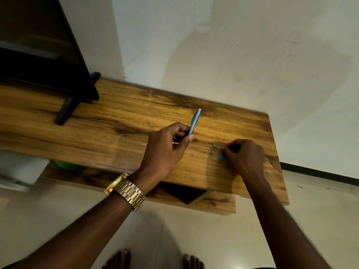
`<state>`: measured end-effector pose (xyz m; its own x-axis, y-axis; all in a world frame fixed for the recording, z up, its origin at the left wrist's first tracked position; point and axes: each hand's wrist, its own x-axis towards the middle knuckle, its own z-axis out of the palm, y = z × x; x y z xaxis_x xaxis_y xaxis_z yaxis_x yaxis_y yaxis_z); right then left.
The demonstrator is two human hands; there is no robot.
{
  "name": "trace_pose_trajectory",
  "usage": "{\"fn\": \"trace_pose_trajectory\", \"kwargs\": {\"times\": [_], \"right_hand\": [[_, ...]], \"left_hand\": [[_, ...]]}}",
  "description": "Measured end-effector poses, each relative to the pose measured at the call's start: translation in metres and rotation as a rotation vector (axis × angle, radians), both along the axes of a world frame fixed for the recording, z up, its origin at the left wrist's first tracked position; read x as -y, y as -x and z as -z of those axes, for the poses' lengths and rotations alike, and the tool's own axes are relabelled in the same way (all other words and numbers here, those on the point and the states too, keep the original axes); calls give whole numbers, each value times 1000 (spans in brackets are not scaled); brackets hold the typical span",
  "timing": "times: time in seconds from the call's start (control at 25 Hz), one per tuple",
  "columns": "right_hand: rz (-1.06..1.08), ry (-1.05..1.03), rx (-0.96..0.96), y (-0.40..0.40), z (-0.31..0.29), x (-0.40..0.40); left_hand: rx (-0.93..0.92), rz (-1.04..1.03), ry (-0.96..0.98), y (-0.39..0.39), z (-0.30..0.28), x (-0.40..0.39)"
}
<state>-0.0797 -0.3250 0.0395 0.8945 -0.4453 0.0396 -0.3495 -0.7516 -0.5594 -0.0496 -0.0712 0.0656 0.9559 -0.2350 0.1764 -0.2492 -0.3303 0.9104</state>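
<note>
My left hand (167, 146) grips a thin blue flat piece with a pale tip (195, 121), holding it edge-up above the wooden tabletop (116, 121). A gold watch (126, 191) sits on that wrist. My right hand (242, 156) rests on the tabletop at the right with its fingers curled down. A small blue piece (220, 158) lies at its fingertips, and a small grey piece (214, 145) lies just left of them. Whether the right fingers pinch anything is hidden.
A black television (38, 55) on a black foot (65, 111) stands at the left of the table. A white wall rises behind. Under the top is a lower shelf (194, 200). My bare feet (155, 261) stand on the pale tiled floor.
</note>
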Motion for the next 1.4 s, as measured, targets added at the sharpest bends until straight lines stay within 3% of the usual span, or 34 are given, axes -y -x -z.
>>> {"fn": "trace_pose_trajectory", "kwargs": {"times": [0.24, 0.4, 0.56, 0.72, 1.0, 1.4], "right_hand": [[-98, 107, 32, -7, 2, -13], [-16, -369, 329, 2, -21, -27], [-70, -724, 443, 9, -34, -41], [-151, -769, 424, 10, -34, -41], [-83, -1118, 378, 9, -33, -37], [-157, -1143, 318, 9, -31, -38]], "left_hand": [[43, -16, -66, -1, 0, -1], [18, -6, -102, -1, 3, -3], [21, 21, -156, 0, 4, 0], [31, 76, -242, 3, 7, 5], [70, 96, -296, 7, 9, 9], [106, 105, -297, 7, 10, 8]]}}
